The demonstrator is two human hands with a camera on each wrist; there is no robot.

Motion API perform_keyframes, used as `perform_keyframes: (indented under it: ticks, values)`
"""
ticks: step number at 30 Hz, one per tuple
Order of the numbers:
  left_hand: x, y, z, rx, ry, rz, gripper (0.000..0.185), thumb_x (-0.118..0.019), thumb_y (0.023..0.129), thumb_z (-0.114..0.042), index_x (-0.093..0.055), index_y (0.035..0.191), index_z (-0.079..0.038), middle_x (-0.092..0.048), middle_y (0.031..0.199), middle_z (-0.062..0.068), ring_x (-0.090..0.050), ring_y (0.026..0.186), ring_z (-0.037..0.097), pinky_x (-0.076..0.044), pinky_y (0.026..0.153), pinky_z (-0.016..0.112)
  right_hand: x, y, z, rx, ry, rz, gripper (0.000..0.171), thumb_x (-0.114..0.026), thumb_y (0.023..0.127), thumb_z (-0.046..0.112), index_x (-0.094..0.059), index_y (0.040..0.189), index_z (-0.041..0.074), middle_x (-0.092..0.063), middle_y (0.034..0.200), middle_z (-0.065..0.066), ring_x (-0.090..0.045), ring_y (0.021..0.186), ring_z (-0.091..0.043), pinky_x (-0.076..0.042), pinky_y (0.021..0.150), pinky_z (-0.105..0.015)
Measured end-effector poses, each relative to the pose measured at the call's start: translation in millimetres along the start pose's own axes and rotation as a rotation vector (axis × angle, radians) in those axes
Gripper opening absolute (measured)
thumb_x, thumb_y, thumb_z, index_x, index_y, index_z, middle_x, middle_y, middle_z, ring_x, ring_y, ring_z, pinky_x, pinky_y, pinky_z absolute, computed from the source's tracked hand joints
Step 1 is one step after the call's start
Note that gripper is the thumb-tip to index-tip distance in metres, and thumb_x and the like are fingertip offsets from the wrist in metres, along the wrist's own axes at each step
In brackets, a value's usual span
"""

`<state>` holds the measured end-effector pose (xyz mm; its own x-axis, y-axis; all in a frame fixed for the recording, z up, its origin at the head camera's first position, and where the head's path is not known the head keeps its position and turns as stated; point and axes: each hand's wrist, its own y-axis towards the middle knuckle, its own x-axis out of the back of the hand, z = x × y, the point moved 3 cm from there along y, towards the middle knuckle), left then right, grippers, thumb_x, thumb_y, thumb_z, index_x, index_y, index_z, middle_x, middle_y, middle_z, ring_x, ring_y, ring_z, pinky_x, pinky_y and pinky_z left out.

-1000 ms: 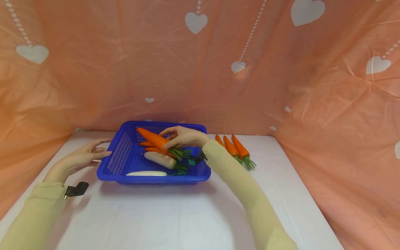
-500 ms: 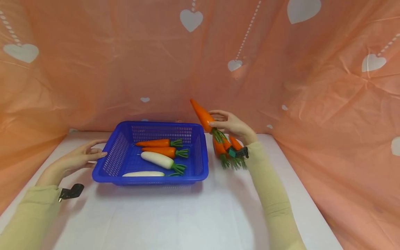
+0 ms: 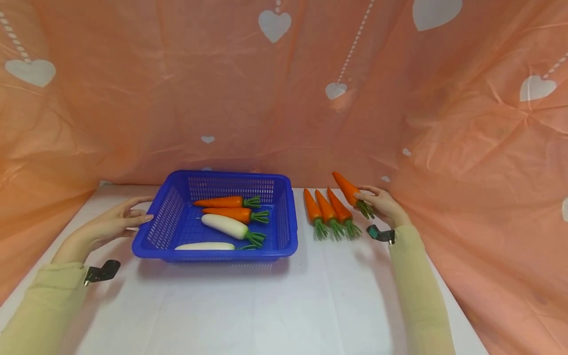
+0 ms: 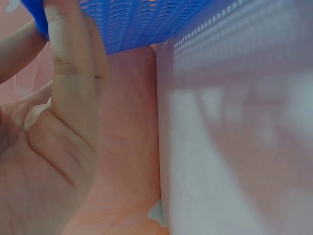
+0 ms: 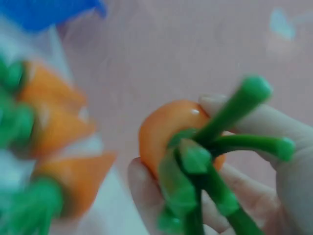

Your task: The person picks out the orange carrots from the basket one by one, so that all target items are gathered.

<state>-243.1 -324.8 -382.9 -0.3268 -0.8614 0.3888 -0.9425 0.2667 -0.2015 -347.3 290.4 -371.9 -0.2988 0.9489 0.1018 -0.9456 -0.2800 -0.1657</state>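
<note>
My right hand holds a carrot near its leafy end, above the table's right side. In the right wrist view, thumb and fingers wrap the carrot's thick orange end, its green stems facing the camera. My left hand grips the left rim of a blue plastic basket; the left wrist view has the fingers at the rim. Inside the basket lie two carrots, an upper one and a lower one, and two white radishes, one whole and one partly hidden by the front rim.
Just right of the basket, three carrots lie side by side on the white table: left, middle and right. An orange curtain with white hearts hangs behind and along the sides.
My right hand has lifted a carrot out of the basket and carried it right, past the three carrots on the table. The left hand has stayed at the basket's rim.
</note>
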Motion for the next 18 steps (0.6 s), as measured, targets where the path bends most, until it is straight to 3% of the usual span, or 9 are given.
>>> perform_keyframes:
  ticks: [4,9,18]
  values:
    - [-0.3,-0.2,-0.2,-0.002,-0.007,-0.002,0.07,-0.053,0.09,-0.026,-0.008,0.14,-0.007,-0.049,0.113,0.022,-0.059,0.088,0.02,-0.047,0.075,0.034,21,4,-32,-0.021,-0.052,-0.046,0.051,-0.057,0.087,0.023,-0.04,0.129,0.0,-0.044,0.117,-0.016,-0.057,0.087,-0.027,-0.047,0.079,-0.038]
    - [-1.5,-0.5,-0.8,-0.006,-0.012,0.004,0.069,-0.052,0.09,-0.025,-0.008,0.14,-0.007,-0.049,0.113,0.022,-0.059,0.088,0.02,-0.047,0.075,0.035,31,5,-59,-0.109,-0.119,-0.108,0.055,-0.06,0.084,0.03,-0.041,0.13,0.006,-0.051,0.107,-0.012,-0.057,0.081,-0.024,-0.049,0.069,-0.027]
    - [-2.0,-1.8,-0.9,-0.013,-0.033,0.007,0.068,-0.052,0.09,-0.024,-0.008,0.14,-0.008,-0.049,0.112,0.021,-0.059,0.089,0.021,-0.047,0.076,0.036,21,7,-70,-0.076,-0.165,-0.145,0.056,-0.064,0.081,0.032,-0.045,0.127,0.007,-0.051,0.109,-0.017,-0.056,0.08,-0.022,-0.048,0.069,-0.027]
